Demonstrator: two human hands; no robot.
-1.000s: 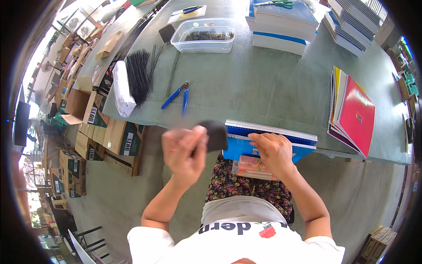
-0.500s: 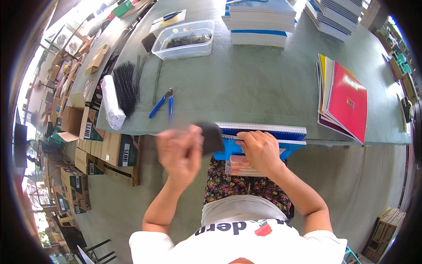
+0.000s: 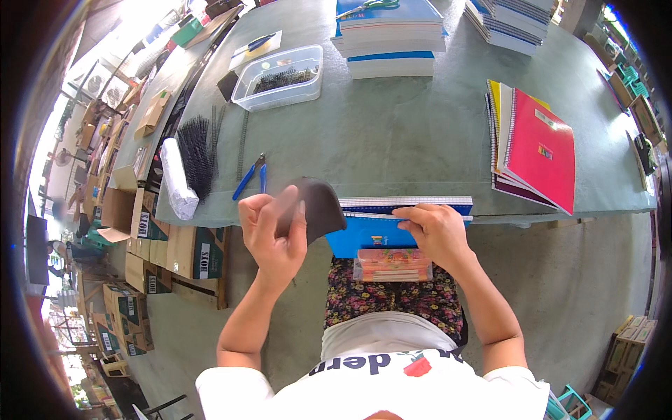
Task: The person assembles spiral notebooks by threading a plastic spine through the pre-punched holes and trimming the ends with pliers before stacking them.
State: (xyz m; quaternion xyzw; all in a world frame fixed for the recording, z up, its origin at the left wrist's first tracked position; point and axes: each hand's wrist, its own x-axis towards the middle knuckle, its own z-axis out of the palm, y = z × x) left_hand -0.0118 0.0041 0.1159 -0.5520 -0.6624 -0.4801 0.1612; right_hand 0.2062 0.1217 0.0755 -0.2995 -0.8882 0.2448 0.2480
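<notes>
At the table's front edge lies a blue-covered notebook [image 3: 350,241], its punched white page edges uppermost, tilted down over my lap. My right hand [image 3: 441,234] is closed, thumb and fingers pinching the notebook's upper edge toward its right end. My left hand [image 3: 274,227], partly blurred, holds a dark, flat, round-cornered piece [image 3: 318,206] beside the notebook's left end; I cannot tell its kind. Below the notebook, a pink-and-orange patterned packet [image 3: 394,264] rests on my lap. Blue-handled cutting pliers [image 3: 250,176] lie on the table beyond my left hand.
Black spiral wires [image 3: 196,154] lie beside a white wrapped roll [image 3: 179,178] at left. A clear plastic tub [image 3: 280,98] holds more wires. Red and yellow spiral notebooks [image 3: 542,154] lie at right. A book stack [image 3: 392,52] bears scissors [image 3: 367,8]. Cardboard boxes [image 3: 189,252] stand below left.
My left hand has moved slightly left, and the dark piece now shows its broad face. My right hand has shifted right along the notebook's edge. More of the blue cover is visible.
</notes>
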